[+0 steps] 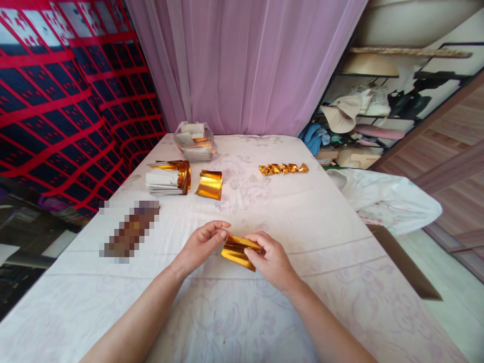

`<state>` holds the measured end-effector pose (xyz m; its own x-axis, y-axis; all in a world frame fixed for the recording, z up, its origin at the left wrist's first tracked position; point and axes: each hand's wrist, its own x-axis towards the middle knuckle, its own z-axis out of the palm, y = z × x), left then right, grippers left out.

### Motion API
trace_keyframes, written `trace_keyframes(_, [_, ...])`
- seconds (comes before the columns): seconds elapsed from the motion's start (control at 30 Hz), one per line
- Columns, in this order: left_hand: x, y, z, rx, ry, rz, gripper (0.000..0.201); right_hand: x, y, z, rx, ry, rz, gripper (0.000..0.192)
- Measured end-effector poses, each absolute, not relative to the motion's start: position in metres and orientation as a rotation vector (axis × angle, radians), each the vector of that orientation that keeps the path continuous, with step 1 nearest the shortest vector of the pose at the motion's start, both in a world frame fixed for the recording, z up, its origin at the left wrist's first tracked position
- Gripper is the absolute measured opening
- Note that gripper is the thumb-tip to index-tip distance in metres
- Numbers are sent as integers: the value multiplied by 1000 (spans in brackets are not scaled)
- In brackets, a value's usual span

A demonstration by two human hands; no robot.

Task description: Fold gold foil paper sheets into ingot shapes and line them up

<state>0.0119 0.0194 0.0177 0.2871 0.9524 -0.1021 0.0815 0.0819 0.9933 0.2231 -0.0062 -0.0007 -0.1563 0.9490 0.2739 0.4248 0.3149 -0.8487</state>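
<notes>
A sheet of gold foil paper (238, 256) is held over the near middle of the table, bent lengthwise so that a crease or rolled edge runs along it. My right hand (273, 259) grips its right end, thumb on top and fingers behind. At the upper left corner of the sheet is my left hand (202, 246), thumb and fingertips close together on the paper's edge. Farther off, a single curved gold sheet (210, 185) lies beside a thick stack of gold, white-backed sheets (166, 179). A row of folded gold pieces (283, 169) lies at the back right.
A clear plastic bag (194, 142) with more sheets stands at the back of the table. A blurred-out object (132, 229) lies on the left. The table has a pale floral cloth (321, 302). Behind hangs a purple curtain (242, 65); shelves with shoes (378, 103) are at right.
</notes>
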Motion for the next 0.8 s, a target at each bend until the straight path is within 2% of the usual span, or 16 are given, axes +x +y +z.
trace_keyframes(0.13, [15,17,20,1402,1057,841,44,221,-5,-4,-1366,-1603,839,8])
trace_keyframes(0.4, [15,24,8,1403,1063,813,31,217,-10,-9,-1335,-1568,1038,17])
trace_keyframes(0.5, [13,31,25,1712,1184,551,24,220,-4,-1,-1279,-1620,1024,32])
trace_keyframes(0.6, [16,42,45,2030,1233,300,28,220,8,5,-1273,-1666,965,39])
trace_keyframes(0.73, [28,62,53,2011,1319,407,35,217,25,3,-1239,-1661,1032,16])
trace_keyframes(0.8, [31,70,47,1965,1364,479,41,216,31,-1,-1253,-1514,1122,15])
